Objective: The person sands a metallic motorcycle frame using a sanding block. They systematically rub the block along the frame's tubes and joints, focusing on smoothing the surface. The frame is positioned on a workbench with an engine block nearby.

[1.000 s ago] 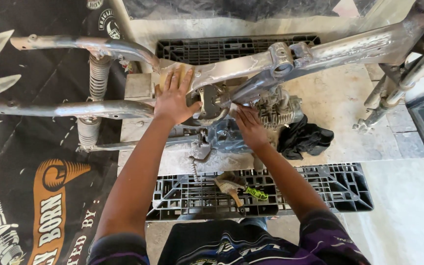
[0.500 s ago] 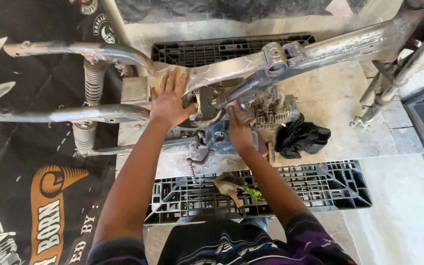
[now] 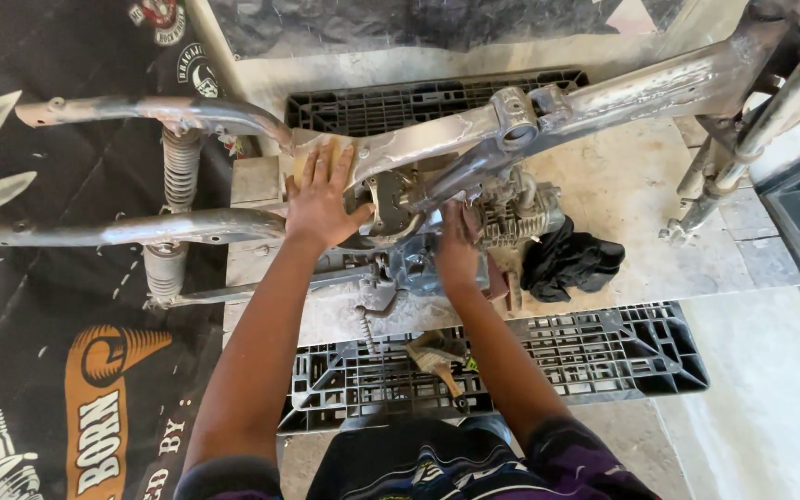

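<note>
Bracing our left hand (image 3: 321,199) flat, grip apart, on the bare motorcycle frame (image 3: 437,139); right hand (image 3: 456,252) on the engine (image 3: 502,218) just beside, grip unclear. Engine's in the frame; mounting prob. unfinished.

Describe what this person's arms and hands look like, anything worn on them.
Both forearms are bare. The left hand and right hand wear no gloves, and no rings or watch can be made out. Short dark sleeves with a purple pattern cover only the upper arms, at the bottom edge of the view.
</note>
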